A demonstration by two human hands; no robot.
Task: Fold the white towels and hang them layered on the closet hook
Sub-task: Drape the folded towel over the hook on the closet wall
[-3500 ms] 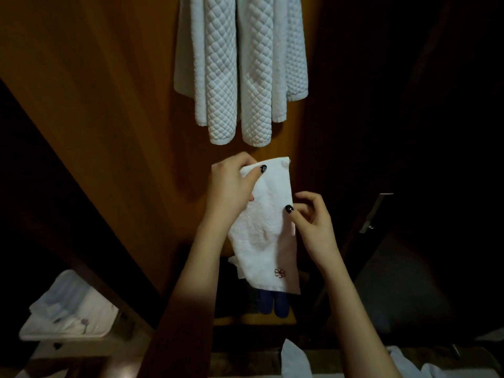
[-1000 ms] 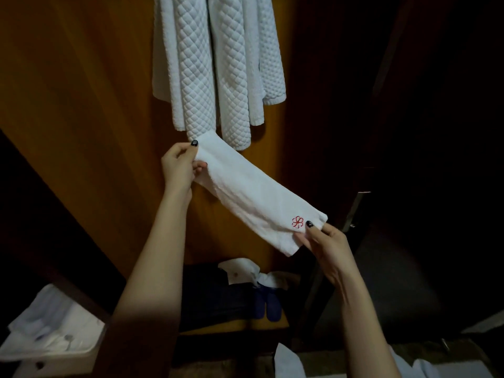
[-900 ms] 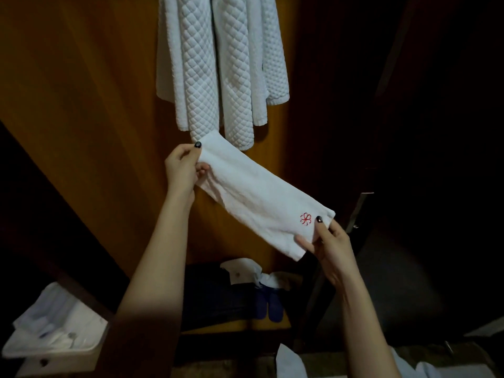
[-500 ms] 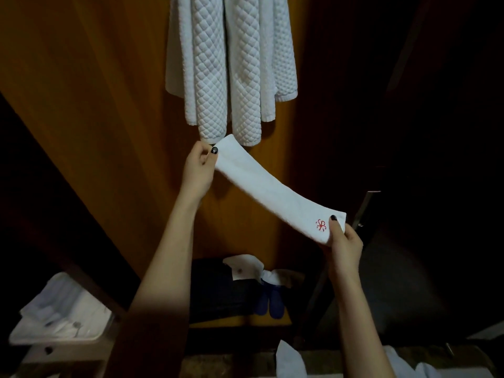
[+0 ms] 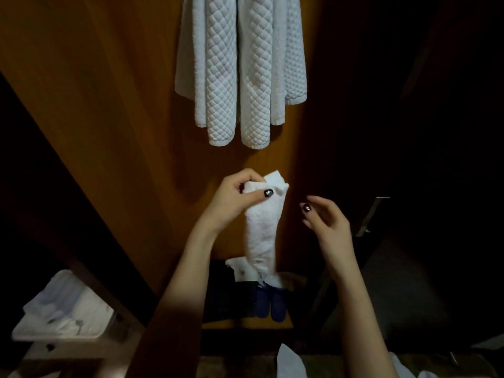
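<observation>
A small white towel (image 5: 261, 227), folded into a narrow strip, hangs down from my left hand (image 5: 234, 199), which pinches its top end between thumb and fingers. My right hand (image 5: 326, 219) hovers just to the right of the strip with loosely curled fingers and holds nothing. Above both hands, quilted white towels (image 5: 240, 69) hang in layers against the wooden closet wall (image 5: 109, 105); the hook that carries them is out of frame.
On the closet floor below lie dark blue slippers (image 5: 270, 301) and a white item (image 5: 241, 271). A white tray (image 5: 65, 312) with folded cloth sits at lower left. More white cloth (image 5: 289, 361) shows at the bottom edge. A metal door handle (image 5: 372, 216) stands right.
My right hand has let go of the towel's lower end with the red emblem. The strip, stretched between both hands before, now hangs straight down from my left hand.
</observation>
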